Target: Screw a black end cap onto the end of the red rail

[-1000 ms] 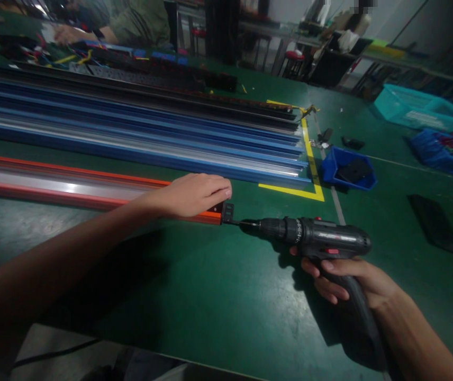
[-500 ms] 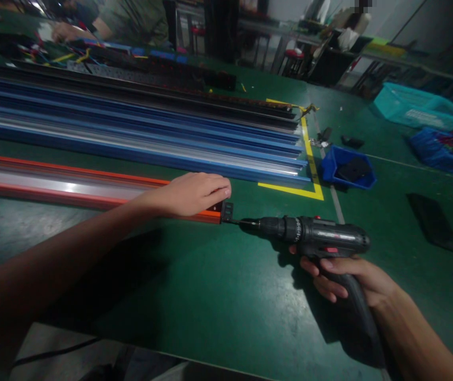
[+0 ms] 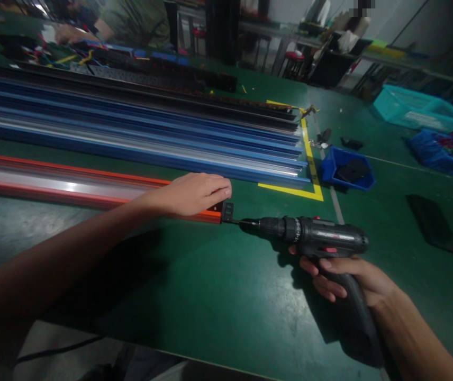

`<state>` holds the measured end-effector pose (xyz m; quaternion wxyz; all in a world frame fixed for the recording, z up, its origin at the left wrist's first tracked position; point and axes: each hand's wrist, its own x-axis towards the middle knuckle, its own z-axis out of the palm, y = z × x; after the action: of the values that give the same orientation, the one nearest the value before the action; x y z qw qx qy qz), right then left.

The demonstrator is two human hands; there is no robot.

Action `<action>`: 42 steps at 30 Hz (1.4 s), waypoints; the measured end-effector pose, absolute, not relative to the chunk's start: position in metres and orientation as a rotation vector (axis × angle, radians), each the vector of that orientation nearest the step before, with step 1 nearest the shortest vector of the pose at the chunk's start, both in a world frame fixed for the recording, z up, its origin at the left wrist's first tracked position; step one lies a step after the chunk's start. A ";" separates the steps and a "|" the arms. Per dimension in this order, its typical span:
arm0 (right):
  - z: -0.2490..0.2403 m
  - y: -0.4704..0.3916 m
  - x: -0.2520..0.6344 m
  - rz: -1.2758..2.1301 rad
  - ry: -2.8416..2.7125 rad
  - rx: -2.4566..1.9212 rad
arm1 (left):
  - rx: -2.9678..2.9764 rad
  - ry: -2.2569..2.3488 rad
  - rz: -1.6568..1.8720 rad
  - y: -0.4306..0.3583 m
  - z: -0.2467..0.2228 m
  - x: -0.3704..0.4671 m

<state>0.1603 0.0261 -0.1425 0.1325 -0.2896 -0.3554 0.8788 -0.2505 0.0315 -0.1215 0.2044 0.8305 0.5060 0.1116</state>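
Drill (image 3: 322,233) in the right hand (image 3: 369,283)'s grasp points its bit (image 3: 254,224) at the black end piece (image 3: 227,211) of the orange rail (image 3: 71,188) on the table (image 3: 218,296). The left hand (image 3: 198,193) covers that end, its clasp hidden from me. Tilting the drill could make the bit skid.

Long orange-red metal rail with silvery channel (image 3: 70,186), flat on green tabletop (image 3: 226,301), runs in from the left edge of view, slightly slanted, partly covered near its right end. Small black slotted end piece (image 3: 227,211) sits at that right end, upright. Black pistol-shaped cordless drill with red accents (image 3: 329,235), nearly in line with rail, handle slanting lower right, thin bit pointing left, tip at end piece's lower part.
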 end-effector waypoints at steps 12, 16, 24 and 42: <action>-0.145 0.027 0.161 2.556 -1.020 -0.825 | 2.315 1.411 0.312 0.031 -0.121 -0.250; -0.144 0.027 0.164 2.559 -1.017 -0.864 | 2.308 1.413 0.308 0.031 -0.120 -0.250; -0.144 0.025 0.162 2.554 -1.011 -0.863 | 2.296 1.425 0.296 0.030 -0.118 -0.248; -0.143 0.024 0.162 2.503 -1.035 -0.916 | 2.283 1.438 0.271 0.030 -0.116 -0.247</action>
<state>0.1620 0.0237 -0.1435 0.1406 -0.3171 -0.3584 0.8667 -0.2472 0.0298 -0.1158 0.2134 0.8226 0.5180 0.0976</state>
